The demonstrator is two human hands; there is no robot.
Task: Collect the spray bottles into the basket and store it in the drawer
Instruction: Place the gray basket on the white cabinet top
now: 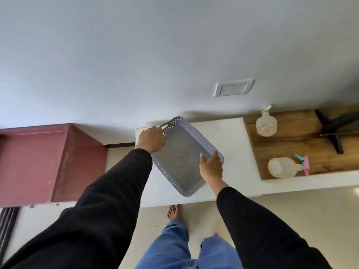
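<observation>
Basket (184, 158), grey and perforated, sits tilted over the white counter (233, 152); left hand (151, 139) grips its far-left rim, right hand (210, 167) pinches its right rim. Two spray bottles (266, 124) (283, 167) lie right, on wood.

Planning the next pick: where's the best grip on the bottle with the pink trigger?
Grip the pink-trigger bottle round its narrow neck, just behind the trigger, coming from above. It lies on its side on the wooden board, and its body looks too wide for one hand.
</observation>
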